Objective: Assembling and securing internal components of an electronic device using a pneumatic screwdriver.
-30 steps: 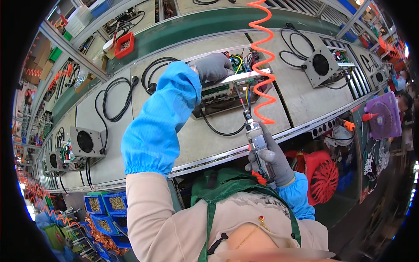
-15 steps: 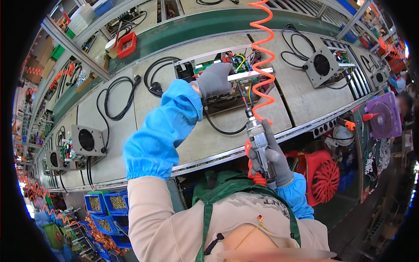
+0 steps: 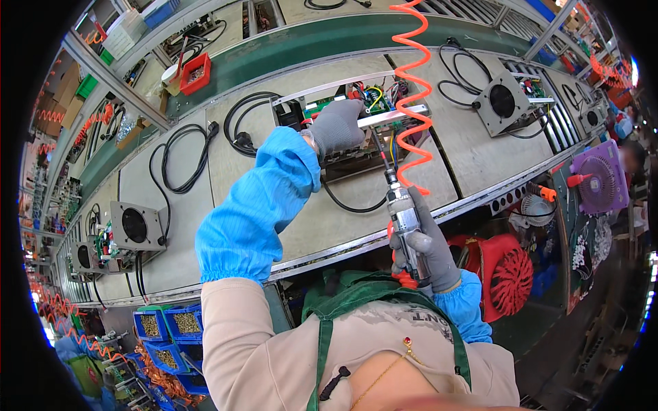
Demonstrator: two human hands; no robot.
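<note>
My right hand (image 3: 439, 257), in a grey glove, is wrapped round a silver air screwdriver (image 3: 404, 214). Its long bit slants up and away, the tip close to the near rail of an open metal chassis (image 3: 391, 117). Over the left part of that rail my left hand (image 3: 336, 128), also gloved, is closed on the chassis; its fingertips lean over the inside and are partly hidden. Green circuit boards and red, yellow and blue wires (image 3: 373, 96) show within the chassis. An orange coiled air hose (image 3: 414, 68) hangs across its right end.
Black power cords (image 3: 188, 181) lie coiled on the workbench (image 3: 247, 226). Fan-fitted metal units stand at left (image 3: 136, 225) and right (image 3: 502, 103). A red bin (image 3: 196, 74) sits behind. Blue bins of small parts (image 3: 151, 325) are below left, a red fan-shaped part (image 3: 513, 277) below right.
The view has shifted very slightly. Both hands, the screwdriver and the chassis hold nearly the same places.
</note>
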